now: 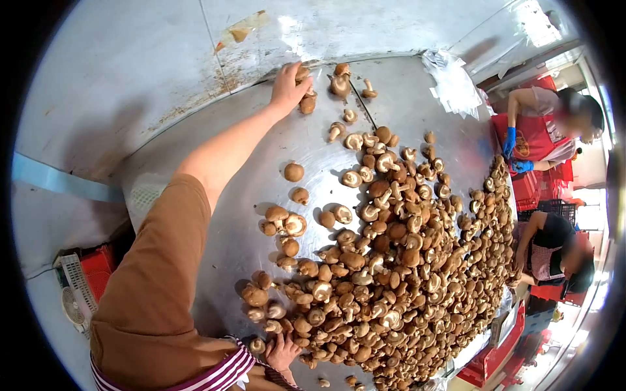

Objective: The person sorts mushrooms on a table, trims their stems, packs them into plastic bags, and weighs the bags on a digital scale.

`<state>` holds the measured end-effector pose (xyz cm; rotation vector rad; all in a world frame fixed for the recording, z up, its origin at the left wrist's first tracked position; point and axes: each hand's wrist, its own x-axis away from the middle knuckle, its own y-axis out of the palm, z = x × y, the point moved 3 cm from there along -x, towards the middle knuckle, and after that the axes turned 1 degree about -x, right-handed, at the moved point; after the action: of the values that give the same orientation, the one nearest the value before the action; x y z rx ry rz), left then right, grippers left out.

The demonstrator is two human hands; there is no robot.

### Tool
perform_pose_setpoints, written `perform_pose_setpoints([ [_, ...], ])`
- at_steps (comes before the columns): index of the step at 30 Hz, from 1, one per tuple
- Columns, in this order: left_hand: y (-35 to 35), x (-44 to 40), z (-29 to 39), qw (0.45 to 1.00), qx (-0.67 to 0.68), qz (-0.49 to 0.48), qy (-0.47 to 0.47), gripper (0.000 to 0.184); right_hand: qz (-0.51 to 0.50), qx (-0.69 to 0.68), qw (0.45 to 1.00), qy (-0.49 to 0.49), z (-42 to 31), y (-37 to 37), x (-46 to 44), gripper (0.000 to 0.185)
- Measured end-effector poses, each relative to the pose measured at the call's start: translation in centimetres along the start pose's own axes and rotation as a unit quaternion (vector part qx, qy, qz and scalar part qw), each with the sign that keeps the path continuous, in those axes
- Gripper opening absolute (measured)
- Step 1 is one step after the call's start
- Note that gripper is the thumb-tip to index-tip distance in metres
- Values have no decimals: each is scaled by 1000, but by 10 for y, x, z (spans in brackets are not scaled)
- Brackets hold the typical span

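Observation:
The view is turned on its side, with my body at the lower left. My left arm stretches along the metal table, and my left hand [289, 88] curls its fingers round a brown shiitake mushroom [302, 73] by the wall. Another shiitake mushroom [307, 104] lies right beside that hand. At the near edge of a large pile of shiitake mushrooms [398, 260], my right hand [282, 352] lies low with its fingers apart, touching mushrooms. Some of its fingertips are hard to make out. Several loose mushrooms [293, 172] are scattered between the two hands.
A stained wall [189, 85] borders the metal table [241, 150]. Crumpled white plastic [453, 85] lies at the far left corner. Across the pile stand two co-workers, one with blue gloves [510, 141]. Red crates [499, 348] are beyond the table; a fan [73, 305] stands behind me.

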<state>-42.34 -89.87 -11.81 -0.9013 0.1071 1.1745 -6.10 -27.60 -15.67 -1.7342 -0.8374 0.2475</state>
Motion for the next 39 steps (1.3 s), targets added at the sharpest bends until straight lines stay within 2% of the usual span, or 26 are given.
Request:
perform_pose_setpoints([
  [1,6,1,3,1000,3,-1,1,43,-2,2,1000,-15,-2,-4,-3,51],
  [2,18,5,2,982,153,-91,-67,40,0,3,1000,-12,0,-4,-3,51],
  [3,26,6,11,928,298,-180,-133,36,-8,8,1000,-9,1,-2,-1,52],
  [4,27,0,21,926,300,-185,-132,36,-17,12,1000,-4,-1,-3,-1,53],
  [6,21,-10,44,977,196,-87,13,28,-31,23,999,-1,0,1,5,55],
  [8,35,-29,35,988,144,-27,41,30,-66,-28,997,39,12,18,17,56],
  [11,71,-46,0,987,137,-80,33,37,-72,-13,997,39,6,8,13,55],
  [13,95,-49,-12,955,245,-153,-74,47,-130,3,989,70,6,8,11,53],
  [16,123,-56,-12,939,287,-178,-62,53,-80,-15,996,43,7,11,9,52],
  [20,149,-60,0,891,364,-262,-71,47,-30,-15,999,-5,15,19,18,52],
  [22,128,-33,52,905,284,-287,-134,48,-16,-10,1000,-18,18,26,25,52],
  [24,150,-6,71,869,352,-337,-91,53,-20,-6,1000,-10,23,37,36,52],
  [25,147,7,96,854,359,-368,-81,47,-26,-6,1000,0,23,39,39,53],
  [26,153,24,116,809,398,-414,-121,42,-27,-4,1000,3,19,30,32,53],
  [28,161,61,157,810,379,-447,-33,41,-49,-3,999,8,7,5,12,55],
  [29,176,82,165,798,385,-462,-41,42,-55,19,998,6,0,-8,2,55],
  [30,180,103,176,770,395,-493,-82,44,-51,21,998,7,2,-6,4,55],
  [31,181,120,190,714,441,-535,-100,44,-31,11,999,2,4,1,7,56],
  [32,150,129,216,715,389,-572,-103,49,-10,0,1000,-2,5,7,9,56],
  [33,115,138,243,712,335,-609,-102,53,-56,4,998,32,6,15,16,58],
  [34,81,146,271,704,280,-645,-96,58,-53,3,998,35,4,11,14,58],
  [35,141,200,254,711,435,-553,-12,59,-57,-20,998,24,1,1,7,58],
  [36,153,226,258,724,445,-527,10,55,-63,-41,997,12,-1,-8,1,58],
  [38,154,256,268,705,502,-500,-12,48,-68,-39,997,20,-3,-11,-1,58],
  [39,147,261,275,717,507,-477,22,44,-55,-35,998,14,-3,-10,-2,58],
])
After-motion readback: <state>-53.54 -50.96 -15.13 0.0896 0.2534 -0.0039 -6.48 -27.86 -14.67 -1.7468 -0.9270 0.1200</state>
